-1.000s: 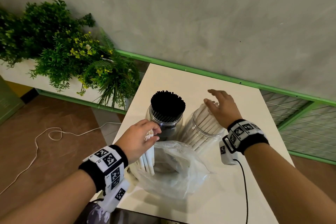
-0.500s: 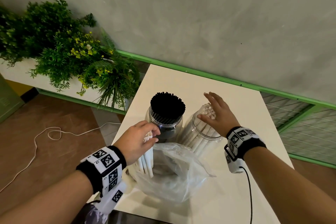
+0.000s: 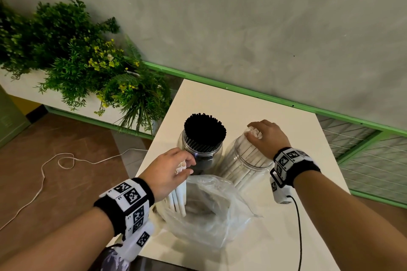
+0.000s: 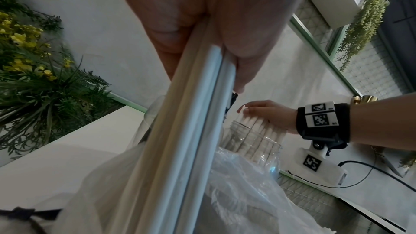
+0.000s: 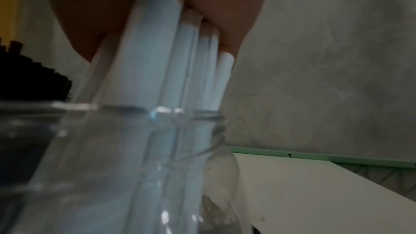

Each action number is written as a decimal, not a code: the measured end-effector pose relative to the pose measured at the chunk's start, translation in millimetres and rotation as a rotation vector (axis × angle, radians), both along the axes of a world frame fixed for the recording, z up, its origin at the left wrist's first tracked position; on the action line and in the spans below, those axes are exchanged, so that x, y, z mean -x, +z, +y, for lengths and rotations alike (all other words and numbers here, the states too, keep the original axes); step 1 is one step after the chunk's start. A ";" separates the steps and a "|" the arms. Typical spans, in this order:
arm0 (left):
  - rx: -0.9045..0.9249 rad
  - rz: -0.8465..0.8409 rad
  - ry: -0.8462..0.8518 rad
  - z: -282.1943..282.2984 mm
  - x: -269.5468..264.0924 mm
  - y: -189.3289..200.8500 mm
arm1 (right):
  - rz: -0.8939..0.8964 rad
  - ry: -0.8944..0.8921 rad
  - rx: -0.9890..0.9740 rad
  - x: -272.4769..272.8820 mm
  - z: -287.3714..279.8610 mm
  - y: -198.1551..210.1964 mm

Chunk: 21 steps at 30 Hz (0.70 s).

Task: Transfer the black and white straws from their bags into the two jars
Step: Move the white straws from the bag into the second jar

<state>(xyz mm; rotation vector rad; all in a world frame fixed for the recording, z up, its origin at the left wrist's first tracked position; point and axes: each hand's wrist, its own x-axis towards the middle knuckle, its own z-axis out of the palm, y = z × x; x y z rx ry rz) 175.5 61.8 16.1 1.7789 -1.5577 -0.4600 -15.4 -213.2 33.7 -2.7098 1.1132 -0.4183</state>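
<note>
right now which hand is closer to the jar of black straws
Left. The left hand, gripping a few white straws, is right beside the jar of black straws. The right hand rests on the straws in the other jar.

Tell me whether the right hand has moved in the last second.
Yes. The right hand has come down onto the tops of the white straws in the right jar; earlier it hovered above them.
</note>
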 end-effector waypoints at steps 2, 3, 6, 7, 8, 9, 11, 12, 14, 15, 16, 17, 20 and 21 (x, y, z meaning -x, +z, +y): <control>0.005 0.001 -0.005 0.1 -0.2 0.0 | -0.016 0.020 -0.070 0.5 2.1 3.3; 0.009 0.003 -0.005 0.1 -0.4 0.0 | -0.021 0.026 -0.079 0.5 3.0 6.2; 0.009 0.006 -0.003 -0.7 -1.0 -1.3 | -0.062 -0.013 -0.101 7.0 4.6 12.2; 0.006 0.004 -0.002 -0.8 -1.4 -1.8 | -0.121 -0.033 -0.127 13.0 5.3 11.8; 0.006 0.002 -0.001 -0.9 -1.9 -2.5 | -0.201 -0.048 -0.160 21.0 6.6 9.5; 0.008 0.001 -0.001 -0.8 -2.3 -3.2 | -0.282 -0.057 -0.188 30.5 8.4 4.8; 0.013 0.006 -0.005 -0.8 -3.1 -4.4 | -0.374 -0.061 -0.223 49.5 14.8 -8.5; 0.012 0.007 -0.007 -1.0 -3.5 -5.0 | -0.386 -0.058 -0.244 56.6 18.5 -15.1; 0.009 0.014 -0.006 -1.4 -3.9 -6.3 | -0.380 -0.056 -0.275 61.3 23.2 -23.5; 0.009 0.018 -0.003 -1.7 -3.9 -6.6 | -0.370 -0.051 -0.279 59.1 23.0 -24.7; 0.011 0.019 -0.002 -1.9 -4.0 -6.6 | -0.352 -0.038 -0.275 54.6 21.7 -23.7; 0.011 0.019 -0.001 -2.0 -3.9 -6.5 | -0.330 -0.020 -0.261 48.5 19.7 -21.0; 0.003 0.020 -0.004 -1.9 -3.3 -6.2 | -0.253 0.050 -0.200 29.1 12.2 -12.1; 0.001 0.020 -0.004 -1.9 -3.2 -5.9 | -0.216 0.059 -0.179 23.5 10.6 -11.0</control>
